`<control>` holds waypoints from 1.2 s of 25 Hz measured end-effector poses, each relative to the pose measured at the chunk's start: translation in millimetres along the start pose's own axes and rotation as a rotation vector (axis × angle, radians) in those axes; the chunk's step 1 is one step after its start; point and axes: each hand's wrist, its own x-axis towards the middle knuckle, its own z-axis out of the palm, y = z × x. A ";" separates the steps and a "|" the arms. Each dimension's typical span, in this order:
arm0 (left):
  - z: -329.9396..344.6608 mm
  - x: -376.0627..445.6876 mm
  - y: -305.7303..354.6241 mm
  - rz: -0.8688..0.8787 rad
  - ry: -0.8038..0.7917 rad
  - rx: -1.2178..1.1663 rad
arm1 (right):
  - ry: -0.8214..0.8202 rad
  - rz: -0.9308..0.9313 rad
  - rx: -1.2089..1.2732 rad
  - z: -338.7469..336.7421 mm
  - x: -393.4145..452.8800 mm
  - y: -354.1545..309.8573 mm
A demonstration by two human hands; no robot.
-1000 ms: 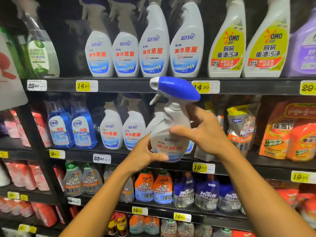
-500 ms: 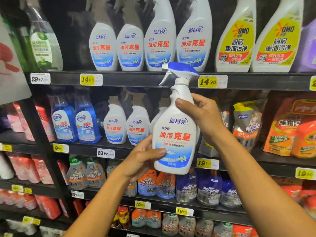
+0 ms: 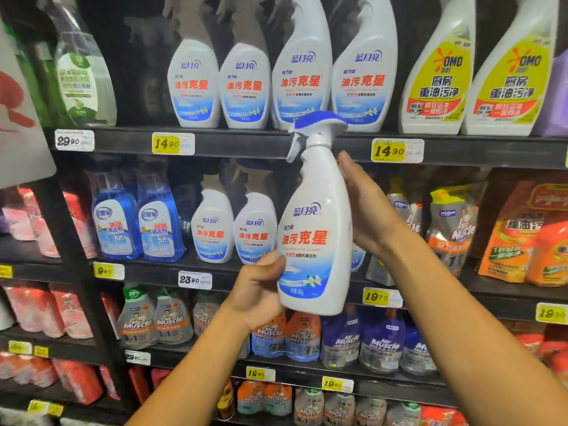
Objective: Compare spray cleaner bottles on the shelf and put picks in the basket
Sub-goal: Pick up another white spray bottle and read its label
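Comparing is under way: the left hand (image 3: 256,290) grips the bottle (image 3: 316,238) low, the right hand (image 3: 367,210) clasps its back, label forward; next, probably, basket or shelf (image 3: 246,146).

Spray bottle (image 3: 316,238) raised from tilted, head-toward-camera pose to upright, label now facing camera; right hand (image 3: 368,207) shifted from front to bottle's side

We hold a white spray bottle (image 3: 316,235) upright before the shelves (image 3: 233,142). Our left hand (image 3: 259,287) grips its base; our right hand (image 3: 367,207) cups its side.
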 end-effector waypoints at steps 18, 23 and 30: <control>-6.1 16.5 13.6 0.080 0.013 0.264 | 0.277 -0.251 -0.438 33.8 7.8 -21.7; -8.3 12.6 8.0 0.079 -0.028 0.140 | 0.185 -0.238 -0.388 22.7 -0.1 -16.5; 6.6 13.8 -13.0 0.082 0.018 0.028 | 0.069 -0.164 -0.253 -2.4 -18.8 -17.6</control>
